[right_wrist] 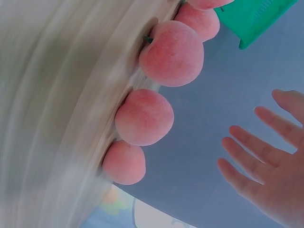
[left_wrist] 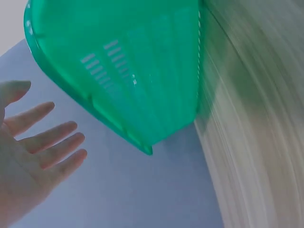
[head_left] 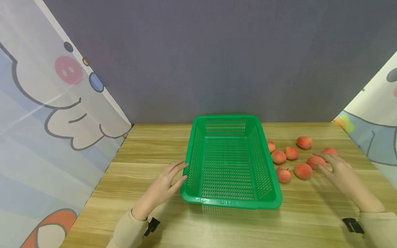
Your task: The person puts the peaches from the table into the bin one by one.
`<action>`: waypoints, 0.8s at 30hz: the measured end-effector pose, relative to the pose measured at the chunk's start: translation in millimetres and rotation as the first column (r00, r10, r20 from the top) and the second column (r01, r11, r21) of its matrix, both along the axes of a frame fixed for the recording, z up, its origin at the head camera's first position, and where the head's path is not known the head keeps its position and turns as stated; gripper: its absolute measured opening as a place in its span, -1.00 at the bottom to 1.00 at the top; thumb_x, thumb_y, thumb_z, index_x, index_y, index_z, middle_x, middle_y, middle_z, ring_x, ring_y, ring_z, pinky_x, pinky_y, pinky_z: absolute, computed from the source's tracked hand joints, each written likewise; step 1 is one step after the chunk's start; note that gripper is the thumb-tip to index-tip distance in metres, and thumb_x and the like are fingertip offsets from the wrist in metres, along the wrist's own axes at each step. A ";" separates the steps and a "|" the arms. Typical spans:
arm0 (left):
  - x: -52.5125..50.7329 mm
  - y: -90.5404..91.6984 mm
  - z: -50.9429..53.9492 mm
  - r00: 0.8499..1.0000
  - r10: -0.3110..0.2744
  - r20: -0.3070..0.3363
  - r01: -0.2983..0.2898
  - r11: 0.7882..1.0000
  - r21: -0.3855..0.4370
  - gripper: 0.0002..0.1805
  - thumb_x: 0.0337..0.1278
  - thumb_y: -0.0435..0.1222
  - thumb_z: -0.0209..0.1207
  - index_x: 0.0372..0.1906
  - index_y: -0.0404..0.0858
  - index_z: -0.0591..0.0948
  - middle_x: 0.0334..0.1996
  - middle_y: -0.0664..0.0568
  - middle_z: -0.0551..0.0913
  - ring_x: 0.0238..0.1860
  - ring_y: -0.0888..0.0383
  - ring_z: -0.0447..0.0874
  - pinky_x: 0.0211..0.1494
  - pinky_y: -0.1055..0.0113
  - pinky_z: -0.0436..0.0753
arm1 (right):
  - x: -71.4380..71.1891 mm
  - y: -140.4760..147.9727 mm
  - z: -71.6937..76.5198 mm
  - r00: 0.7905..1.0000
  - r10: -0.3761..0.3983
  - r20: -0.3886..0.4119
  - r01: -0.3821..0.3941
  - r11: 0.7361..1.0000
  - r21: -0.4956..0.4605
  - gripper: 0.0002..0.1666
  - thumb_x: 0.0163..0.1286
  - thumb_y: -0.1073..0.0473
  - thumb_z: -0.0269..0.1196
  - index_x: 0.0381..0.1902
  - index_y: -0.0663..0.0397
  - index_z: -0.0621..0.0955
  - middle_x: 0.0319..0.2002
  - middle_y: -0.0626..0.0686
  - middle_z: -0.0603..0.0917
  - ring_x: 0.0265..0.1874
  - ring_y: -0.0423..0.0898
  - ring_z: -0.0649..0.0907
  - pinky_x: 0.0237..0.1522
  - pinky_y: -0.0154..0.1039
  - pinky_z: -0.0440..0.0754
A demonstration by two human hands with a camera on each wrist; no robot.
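A green plastic basket (head_left: pixel 227 168) with slotted walls stands on the wooden table, with nothing in it. The left hand (head_left: pixel 161 187) is at its left rim, fingers spread; in the left wrist view a gap shows between that hand (left_wrist: pixel 35 161) and the basket (left_wrist: pixel 118 61). Several red-orange peaches (head_left: pixel 303 171) lie to the right of the basket. Over the rightmost ones hovers the right hand (head_left: pixel 341 172), its fingers spread and holding nothing. The right wrist view shows this hand (right_wrist: pixel 270 166) apart from the peaches (right_wrist: pixel 145 117).
A grey panel (head_left: pixel 217 62) rises behind the table (head_left: pixel 149 144). Curtains with cartoon animals hang at the left (head_left: pixel 37 103) and right (head_left: pixel 378 103). One peach (head_left: pixel 271 146) lies right beside the basket's right wall.
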State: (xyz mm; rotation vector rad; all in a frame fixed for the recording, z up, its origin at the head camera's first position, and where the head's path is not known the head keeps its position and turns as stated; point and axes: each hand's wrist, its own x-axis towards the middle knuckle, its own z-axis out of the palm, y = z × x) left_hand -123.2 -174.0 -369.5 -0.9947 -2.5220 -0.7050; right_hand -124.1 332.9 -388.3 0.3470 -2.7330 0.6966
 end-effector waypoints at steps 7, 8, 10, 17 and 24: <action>9.1 15.7 1.0 0.994 -0.104 -0.041 0.102 0.993 -0.053 -0.55 0.16 -0.09 0.05 0.07 -0.27 0.44 0.12 -0.10 0.38 0.11 -0.03 0.37 0.06 0.10 0.43 | -6.3 5.7 -2.8 1.000 0.003 -0.013 -0.003 1.000 0.015 -0.66 0.29 0.26 0.08 -0.04 0.39 0.43 -0.11 0.45 0.44 -0.15 0.44 0.38 -0.22 0.27 0.28; 10.4 17.7 0.3 0.992 -0.115 -0.044 0.112 0.992 -0.064 -0.54 0.16 -0.06 0.04 0.07 -0.26 0.45 0.13 -0.09 0.38 0.11 -0.03 0.38 0.05 0.09 0.43 | -6.7 6.5 -3.0 1.000 0.001 -0.001 -0.001 1.000 0.012 -0.65 0.29 0.25 0.08 -0.04 0.40 0.43 -0.10 0.46 0.43 -0.15 0.45 0.37 -0.21 0.27 0.27; 12.8 21.5 -1.0 0.990 -0.138 -0.040 0.134 0.987 -0.091 -0.51 0.14 -0.01 0.04 0.07 -0.24 0.46 0.12 -0.08 0.39 0.11 -0.03 0.38 0.05 0.10 0.44 | -7.2 8.5 -3.7 1.000 -0.003 0.030 0.003 1.000 0.001 -0.63 0.30 0.24 0.07 -0.02 0.41 0.42 -0.09 0.49 0.41 -0.13 0.47 0.35 -0.19 0.31 0.24; 17.7 30.7 -3.0 0.975 -0.221 -0.031 0.212 0.961 -0.180 -0.45 -0.01 0.05 0.14 0.02 -0.24 0.50 0.04 -0.09 0.47 0.03 0.03 0.46 0.01 0.20 0.48 | -7.9 11.8 -6.1 0.999 -0.023 0.039 0.023 1.000 0.008 -0.63 0.29 0.24 0.09 -0.03 0.41 0.43 -0.11 0.51 0.42 -0.18 0.49 0.37 -0.29 0.24 0.31; 19.6 36.2 -6.1 0.951 -0.302 -0.060 0.283 0.935 -0.214 -0.49 -0.10 -0.03 0.23 -0.03 -0.23 0.52 -0.07 -0.06 0.55 -0.10 0.12 0.56 -0.08 0.37 0.52 | -9.7 12.8 -7.1 1.000 -0.024 0.009 0.023 1.000 0.011 -0.66 0.28 0.24 0.09 -0.07 0.39 0.46 -0.17 0.50 0.45 -0.22 0.46 0.41 -0.29 0.25 0.30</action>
